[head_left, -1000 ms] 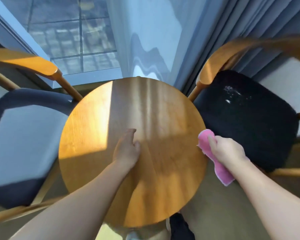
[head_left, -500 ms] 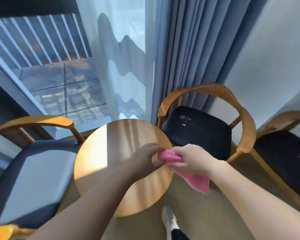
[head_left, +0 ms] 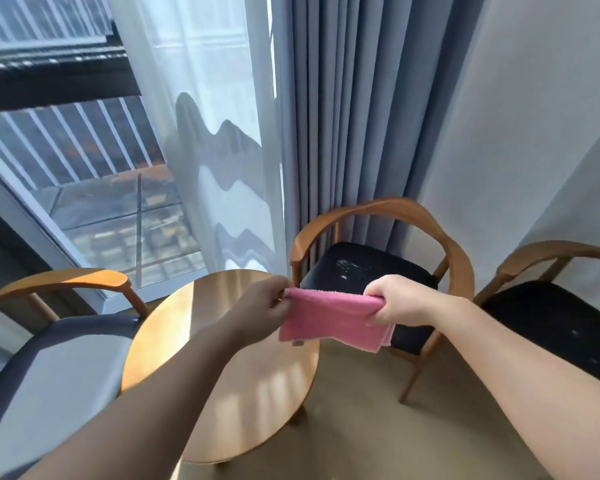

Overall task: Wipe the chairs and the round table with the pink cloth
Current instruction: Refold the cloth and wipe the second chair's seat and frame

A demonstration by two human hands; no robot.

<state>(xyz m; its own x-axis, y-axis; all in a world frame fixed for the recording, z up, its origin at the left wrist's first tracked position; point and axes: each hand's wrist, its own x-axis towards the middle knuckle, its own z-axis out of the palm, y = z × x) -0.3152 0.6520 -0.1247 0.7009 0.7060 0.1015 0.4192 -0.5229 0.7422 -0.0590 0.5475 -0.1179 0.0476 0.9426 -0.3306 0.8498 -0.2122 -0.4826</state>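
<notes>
Left chair (head_left: 56,368), grey seat, cut off at frame edge. Round table (head_left: 174,334) just beside it, part hidden under the left forearm. Left hand (head_left: 262,308) pinches one end of the pink cloth (head_left: 326,320) and right hand (head_left: 395,301) clenches the other. The cloth is stretched in the air over the table's right rim. Middle chair (head_left: 361,265) is behind, its seat partly covered. Right chair (head_left: 548,306) is cut off.

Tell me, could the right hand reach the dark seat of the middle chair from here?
Probably yes: the right hand hovers just before that seat, with nothing between them, though it grips the pink cloth together with the left hand.
</notes>
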